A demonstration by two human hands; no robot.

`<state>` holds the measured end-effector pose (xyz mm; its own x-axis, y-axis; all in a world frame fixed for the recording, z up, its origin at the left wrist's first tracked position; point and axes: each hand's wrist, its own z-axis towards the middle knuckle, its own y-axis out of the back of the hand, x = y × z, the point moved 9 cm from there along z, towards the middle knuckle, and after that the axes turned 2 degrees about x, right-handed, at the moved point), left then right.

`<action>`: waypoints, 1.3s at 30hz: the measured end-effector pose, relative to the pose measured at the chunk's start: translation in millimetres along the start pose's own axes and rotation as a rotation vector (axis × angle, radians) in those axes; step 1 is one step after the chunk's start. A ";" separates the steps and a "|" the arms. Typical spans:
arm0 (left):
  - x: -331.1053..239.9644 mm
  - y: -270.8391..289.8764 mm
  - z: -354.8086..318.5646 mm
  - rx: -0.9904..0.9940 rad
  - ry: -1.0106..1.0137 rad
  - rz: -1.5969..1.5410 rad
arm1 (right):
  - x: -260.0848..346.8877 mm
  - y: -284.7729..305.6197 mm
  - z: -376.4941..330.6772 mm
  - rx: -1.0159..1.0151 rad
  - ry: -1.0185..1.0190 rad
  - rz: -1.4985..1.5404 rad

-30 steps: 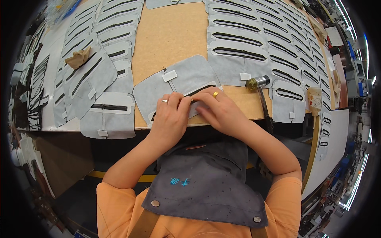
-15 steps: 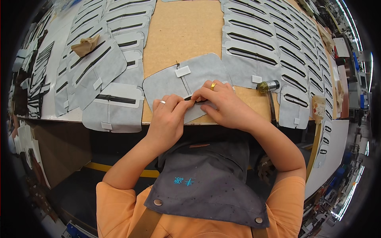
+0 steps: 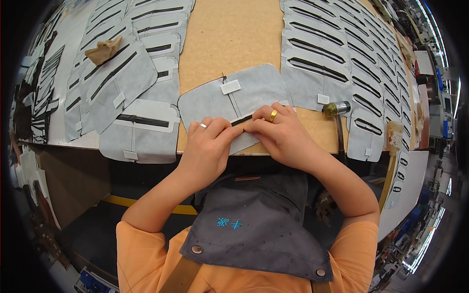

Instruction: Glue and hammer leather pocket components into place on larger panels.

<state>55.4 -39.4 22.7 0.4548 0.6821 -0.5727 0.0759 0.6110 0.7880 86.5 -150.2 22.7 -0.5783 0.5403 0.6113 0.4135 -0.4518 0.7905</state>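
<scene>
A grey, soft-looking panel [image 3: 261, 88] lies tilted at the table's front edge. It carries a small white tab [image 3: 231, 87] and a black strip [image 3: 241, 120] in a slot along its near side. My left hand [image 3: 207, 146] pinches the panel's near part at the left end of the strip, thumb and forefinger together. Close beside it, my right hand [image 3: 281, 134] has its fingers bent and pinched on the same part. The fingertips of both hands almost meet. What exactly lies between them is hidden.
Rows of similar grey panels overlap on the left [image 3: 139, 141] and right [image 3: 317, 83]. A hammer [image 3: 337, 108] lies right of my right hand. A brush [image 3: 394, 136] with a wooden handle stands at the right edge. Crumpled tan material [image 3: 103, 51] sits on the left panels.
My right fingers have shifted slightly along the strip, and more of the black strip now shows between the hands. The panel remains in place on the table.
</scene>
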 end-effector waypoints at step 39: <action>-5.1 12.1 -33.5 -0.073 -0.008 0.257 | 39.0 -17.1 -6.2 -0.164 0.161 -0.365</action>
<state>24.4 -22.0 27.6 0.4579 0.8154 -0.3542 -0.1072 0.4462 0.8885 52.5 -125.8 32.8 -0.7735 0.5739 0.2689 0.0522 -0.3652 0.9295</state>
